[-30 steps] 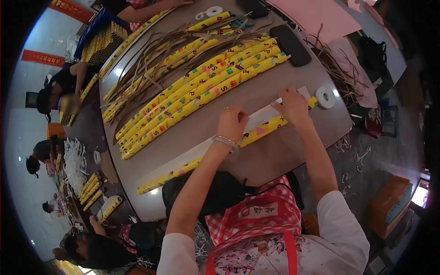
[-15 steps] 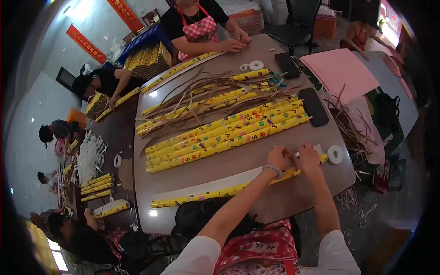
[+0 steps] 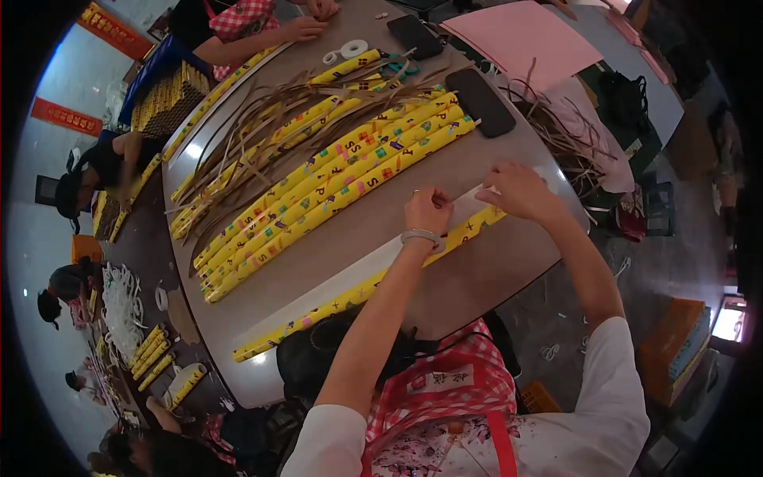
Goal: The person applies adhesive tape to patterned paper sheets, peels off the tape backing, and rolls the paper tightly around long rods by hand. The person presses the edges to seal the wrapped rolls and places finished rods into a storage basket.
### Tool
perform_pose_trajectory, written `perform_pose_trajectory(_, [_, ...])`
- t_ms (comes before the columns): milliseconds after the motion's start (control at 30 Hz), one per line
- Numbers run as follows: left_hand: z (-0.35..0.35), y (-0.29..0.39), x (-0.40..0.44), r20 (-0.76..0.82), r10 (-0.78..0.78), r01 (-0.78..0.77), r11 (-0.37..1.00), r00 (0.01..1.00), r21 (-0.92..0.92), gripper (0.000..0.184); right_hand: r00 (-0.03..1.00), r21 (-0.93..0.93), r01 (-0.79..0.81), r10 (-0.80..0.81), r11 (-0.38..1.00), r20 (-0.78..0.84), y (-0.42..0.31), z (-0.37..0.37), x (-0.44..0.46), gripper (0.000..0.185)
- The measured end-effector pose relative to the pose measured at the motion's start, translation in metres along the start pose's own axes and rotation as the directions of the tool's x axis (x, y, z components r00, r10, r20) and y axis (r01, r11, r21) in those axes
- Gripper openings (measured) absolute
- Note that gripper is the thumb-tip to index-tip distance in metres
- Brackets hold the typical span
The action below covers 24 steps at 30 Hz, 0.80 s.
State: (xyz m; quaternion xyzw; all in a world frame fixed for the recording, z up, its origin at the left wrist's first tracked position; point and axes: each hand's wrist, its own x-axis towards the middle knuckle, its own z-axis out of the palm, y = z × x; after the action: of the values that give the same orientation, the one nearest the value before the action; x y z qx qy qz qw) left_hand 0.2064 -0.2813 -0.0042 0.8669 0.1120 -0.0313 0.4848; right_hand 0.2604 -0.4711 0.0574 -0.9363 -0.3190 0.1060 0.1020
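Observation:
A long yellow patterned tube (image 3: 342, 299) with a pale strip of sheet (image 3: 362, 265) along its far side lies near the table's front edge. Over the middle of the strip is my left hand (image 3: 429, 215), a bracelet on its wrist, fingers drawn together; anything between them is too small to make out. My right hand (image 3: 513, 189) rests near the tube's right end, fingers bent and partly spread over the strip. Several finished-looking yellow tubes (image 3: 342, 171) lie side by side beyond my hands.
Brown strips (image 3: 262, 135) lie tangled over the farther tubes. A black phone (image 3: 481, 102), a white tape roll (image 3: 354, 49) and pink sheets (image 3: 524, 44) are at the back. Across the table a person's hands (image 3: 306, 28) rest near the edge. Other people work at the left.
My hands have moved apart along the strip after being close together half a second ago. The camera view has tilted and shifted, and the tape roll near my right hand no longer shows.

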Motion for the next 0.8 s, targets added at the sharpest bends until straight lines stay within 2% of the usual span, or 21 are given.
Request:
perform_pose_trajectory(133, [0.0,0.0,-0.001,-0.011,-0.022,0.022,1.0,1.0,-0.016,0.015,0.998,-0.151,-0.032,0.023,0.988,-0.056,0.008,-0.004,0.0,0.03])
perform_pose_trajectory(267, [-0.002,0.003,-0.001,0.008,-0.03,0.03,0.999,1.0,-0.031,0.014,0.996,-0.161,-0.091,0.088,0.983,-0.027,0.013,-0.017,-0.001,0.028])
perform_pose_trajectory(333, [-0.003,0.003,-0.001,0.004,-0.033,0.033,0.999,0.999,-0.01,0.015,0.992,-0.114,-0.096,0.085,0.989,-0.093,0.018,-0.017,-0.002,0.029])
perform_pose_trajectory(633, [-0.002,0.003,0.0,0.008,-0.069,0.069,0.997,0.998,-0.038,0.017,0.953,-0.002,-0.304,0.304,0.953,-0.017,0.019,-0.009,0.01,0.035])
perform_pose_trajectory(800, [-0.004,0.006,-0.001,0.025,-0.082,0.083,0.995,0.996,-0.055,0.018,0.946,0.034,-0.315,0.316,0.949,-0.069,0.023,0.001,0.011,0.032])
